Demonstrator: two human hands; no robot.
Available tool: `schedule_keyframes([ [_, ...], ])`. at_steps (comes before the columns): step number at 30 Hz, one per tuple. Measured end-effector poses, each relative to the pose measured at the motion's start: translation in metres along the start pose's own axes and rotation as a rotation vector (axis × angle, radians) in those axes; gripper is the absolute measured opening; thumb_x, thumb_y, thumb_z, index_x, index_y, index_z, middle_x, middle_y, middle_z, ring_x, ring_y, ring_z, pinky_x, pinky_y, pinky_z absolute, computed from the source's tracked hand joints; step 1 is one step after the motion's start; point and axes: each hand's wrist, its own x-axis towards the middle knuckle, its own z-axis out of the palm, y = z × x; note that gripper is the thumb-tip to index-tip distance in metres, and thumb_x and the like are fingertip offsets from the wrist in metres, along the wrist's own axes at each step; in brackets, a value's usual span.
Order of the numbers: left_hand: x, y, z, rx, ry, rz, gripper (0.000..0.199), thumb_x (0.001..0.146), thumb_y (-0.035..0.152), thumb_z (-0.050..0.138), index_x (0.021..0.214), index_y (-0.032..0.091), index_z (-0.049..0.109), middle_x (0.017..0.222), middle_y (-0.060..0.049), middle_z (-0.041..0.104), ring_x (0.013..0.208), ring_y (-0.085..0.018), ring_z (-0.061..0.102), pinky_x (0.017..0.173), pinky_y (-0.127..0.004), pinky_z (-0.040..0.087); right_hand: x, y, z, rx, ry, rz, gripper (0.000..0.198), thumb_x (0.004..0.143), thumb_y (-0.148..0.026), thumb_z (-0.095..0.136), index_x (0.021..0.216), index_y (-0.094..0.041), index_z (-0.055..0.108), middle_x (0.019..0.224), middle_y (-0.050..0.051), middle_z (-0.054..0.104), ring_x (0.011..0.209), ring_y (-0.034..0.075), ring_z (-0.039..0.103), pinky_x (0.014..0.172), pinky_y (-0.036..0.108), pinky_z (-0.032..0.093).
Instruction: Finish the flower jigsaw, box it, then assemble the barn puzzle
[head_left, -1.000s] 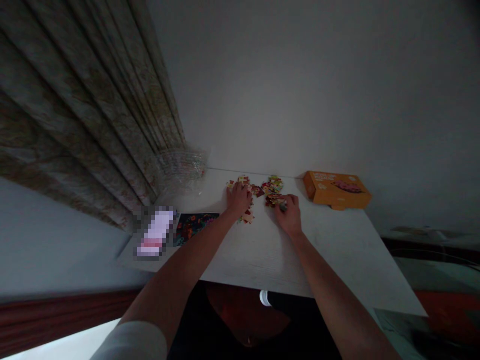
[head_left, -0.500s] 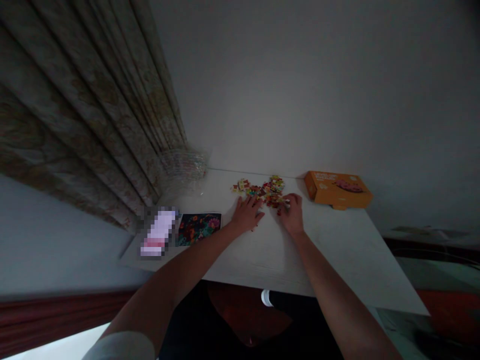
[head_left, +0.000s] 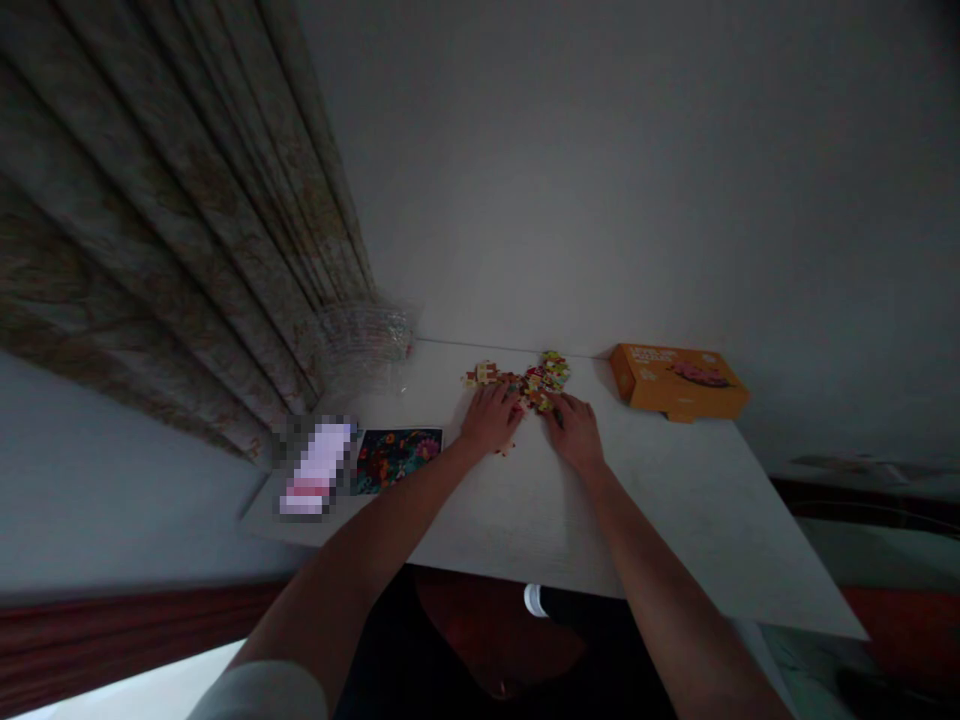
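A loose pile of small colourful jigsaw puzzle pieces [head_left: 553, 370] lies on the white table, towards the wall. My left hand [head_left: 489, 415] rests at the pile's left front edge, its fingers stretched over some pieces. At the right front edge, my right hand [head_left: 576, 428] touches the pile with its fingers extended and slightly bent. Both hands appear open, though pieces under the fingertips are partly hidden. A few pale brown pieces [head_left: 484, 373] sit beyond my left hand. One or two small pieces [head_left: 505, 450] lie nearer me, beside the left wrist.
An orange puzzle box [head_left: 679, 382] stands at the back right of the white table [head_left: 675, 500]. On the left are a dark floral picture sheet [head_left: 397, 455], a blurred-out phone-like rectangle [head_left: 319, 465] and clear plastic wrap [head_left: 367, 340] beside the curtain [head_left: 187, 170].
My right hand has moved slightly left and its fingers have straightened onto the pile. My left hand's fingers have drawn closer together. The pieces between the hands have shifted, closer together.
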Motion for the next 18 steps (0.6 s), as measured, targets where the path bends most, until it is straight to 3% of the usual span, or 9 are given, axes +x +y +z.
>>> schedule_keyframes([
  [3,0.003,-0.004,-0.001,-0.005,0.026,-0.087,0.044,0.105,0.041,0.050,0.139,0.016,0.061,0.147,-0.016,0.058,0.135,-0.030,0.054,0.117,-0.046,0.040,0.003,0.005,-0.001,0.077,0.014,0.037,0.040,0.096,-0.035,0.054,0.130,-0.020,0.069,0.130,0.014,0.070,0.121,0.030,0.062,0.110,0.046,0.042],
  [9,0.003,-0.004,-0.002,-0.032,0.026,-0.057,0.037,0.105,0.039,0.052,0.131,0.017,0.066,0.138,-0.014,0.063,0.127,-0.029,0.057,0.109,-0.043,0.045,0.025,0.017,-0.003,0.191,-0.051,0.214,0.035,0.084,-0.038,0.068,0.115,-0.026,0.077,0.115,0.006,0.078,0.112,0.029,0.068,0.100,0.041,0.050],
  [13,0.002,-0.007,-0.001,-0.034,-0.003,-0.034,0.036,0.106,0.034,0.050,0.134,0.019,0.065,0.138,-0.013,0.064,0.128,-0.029,0.056,0.109,-0.044,0.044,0.044,0.027,-0.004,0.260,-0.121,0.343,0.028,0.087,-0.040,0.066,0.109,-0.028,0.079,0.094,0.003,0.079,0.091,0.025,0.073,0.086,0.038,0.054],
  [18,0.012,-0.015,-0.001,-0.090,-0.057,-0.023,0.035,0.104,0.026,0.054,0.138,0.024,0.065,0.144,-0.009,0.063,0.132,-0.028,0.056,0.114,-0.046,0.041,0.048,0.038,0.002,0.368,-0.116,0.339,0.030,0.088,-0.042,0.062,0.109,-0.026,0.076,0.087,0.002,0.077,0.081,0.022,0.072,0.080,0.037,0.056],
])
